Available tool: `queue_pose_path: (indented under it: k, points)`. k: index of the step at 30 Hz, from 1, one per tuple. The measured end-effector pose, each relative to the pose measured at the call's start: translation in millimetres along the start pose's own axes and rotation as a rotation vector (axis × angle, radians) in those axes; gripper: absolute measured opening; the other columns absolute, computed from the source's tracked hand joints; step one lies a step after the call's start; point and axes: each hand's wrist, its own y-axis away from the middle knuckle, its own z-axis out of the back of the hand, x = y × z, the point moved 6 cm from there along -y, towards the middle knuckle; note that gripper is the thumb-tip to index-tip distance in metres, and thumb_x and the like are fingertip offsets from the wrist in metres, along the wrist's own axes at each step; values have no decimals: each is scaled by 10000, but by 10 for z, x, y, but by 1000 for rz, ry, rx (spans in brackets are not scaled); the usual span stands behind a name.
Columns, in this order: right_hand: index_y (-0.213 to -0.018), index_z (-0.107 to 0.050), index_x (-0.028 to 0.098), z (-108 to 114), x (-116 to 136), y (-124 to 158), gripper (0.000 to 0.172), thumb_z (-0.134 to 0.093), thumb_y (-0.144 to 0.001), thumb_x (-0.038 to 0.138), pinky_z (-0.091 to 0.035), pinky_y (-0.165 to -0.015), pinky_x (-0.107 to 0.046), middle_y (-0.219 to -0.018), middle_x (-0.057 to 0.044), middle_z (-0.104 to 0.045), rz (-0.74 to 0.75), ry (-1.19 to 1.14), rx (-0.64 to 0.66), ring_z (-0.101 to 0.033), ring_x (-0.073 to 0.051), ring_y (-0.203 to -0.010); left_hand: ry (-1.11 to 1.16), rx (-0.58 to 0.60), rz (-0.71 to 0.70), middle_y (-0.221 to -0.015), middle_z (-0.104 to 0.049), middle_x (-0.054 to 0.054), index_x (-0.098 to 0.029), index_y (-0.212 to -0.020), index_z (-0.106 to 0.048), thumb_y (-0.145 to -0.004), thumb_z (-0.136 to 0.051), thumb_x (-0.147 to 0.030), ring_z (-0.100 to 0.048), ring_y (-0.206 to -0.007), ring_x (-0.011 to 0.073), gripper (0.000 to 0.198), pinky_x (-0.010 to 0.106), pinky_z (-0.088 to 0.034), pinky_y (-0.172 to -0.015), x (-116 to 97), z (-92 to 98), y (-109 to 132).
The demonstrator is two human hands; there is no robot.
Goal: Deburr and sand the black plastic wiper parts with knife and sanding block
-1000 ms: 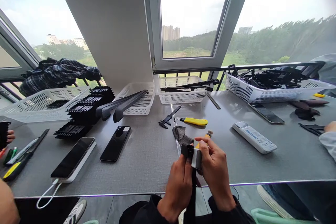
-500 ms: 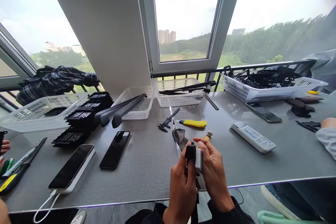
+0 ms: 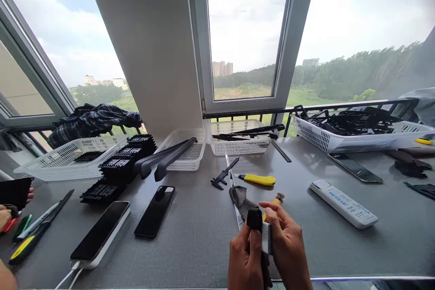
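Low in the head view, my left hand (image 3: 245, 256) is closed around a black part (image 3: 254, 219) whose blocky end sticks up above the fingers. Pressed against its right side is a light grey block (image 3: 267, 238), with the fingers of my right hand (image 3: 286, 241) closed on it. Just beyond my hands lie a dark grey cloth (image 3: 244, 200) and a yellow-handled tool (image 3: 276, 202), partly hidden by my right fingers. Farther back are a yellow utility knife (image 3: 258, 180) and a black caliper (image 3: 224, 174) beside a thin metal ruler (image 3: 228, 163).
White baskets (image 3: 188, 163) line the window side, some holding black parts. Left are stacked black parts (image 3: 117, 163), two phones (image 3: 155, 210) and another person's hands (image 3: 4, 215). A white device (image 3: 343, 203) and a dark phone (image 3: 355, 167) lie right.
The view has tilted up, so the table and my hands sit lower. At the left, a person's hands now show more, with a black part. The sleeve and hand at the right are out of view.
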Motion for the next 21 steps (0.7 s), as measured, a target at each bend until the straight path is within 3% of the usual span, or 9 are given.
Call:
queue_pose_path:
  k: [3, 9, 16, 19, 21]
  points:
    - [-1036, -742, 160, 114, 6, -22, 593, -582, -873, 707, -388, -455, -266, -616, 32, -566, -14, -2, -62, -455, -149, -482, 4, 79, 63, -571, -444, -47, -132, -1038, -729, -937, -408, -864, -379, -496, 100, 806, 231, -299, -498, 43, -110, 19]
    - [-991, -744, 163, 137, 220, 111, 534, -531, -940, 651, -430, -510, -263, -656, 7, -607, 132, 15, -130, -546, -164, -541, -49, 105, 82, -624, -506, -15, -165, -922, -714, -968, -376, -831, -460, -572, 128, 749, 231, -364, -526, 40, -116, 66]
    - [-999, -732, 158, 411, 192, -5, 502, -548, -957, 623, -389, -469, -258, -593, 46, -525, 187, 10, -292, -475, -145, -488, -85, 316, 152, -603, -525, -35, -156, -1181, -694, -1033, -388, -712, -475, -498, 120, 653, 226, -370, -496, 94, -281, 159]
    - [-989, -726, 164, 503, 206, 8, 461, -550, -972, 590, -410, -496, -256, -627, 33, -574, 238, 35, -393, -508, -146, -521, -65, 340, 165, -628, -545, -26, -166, -1248, -670, -1045, -388, -673, -492, -501, 129, 615, 235, -390, -493, 100, -327, 184]
    - [-974, -734, 166, 467, 230, 54, 443, -546, -986, 567, -427, -526, -256, -669, 17, -615, 283, 75, -394, -540, -147, -552, -38, 345, 191, -647, -545, -20, -159, -1245, -665, -1038, -384, -685, -496, -512, 131, 631, 238, -403, -495, 100, -329, 183]
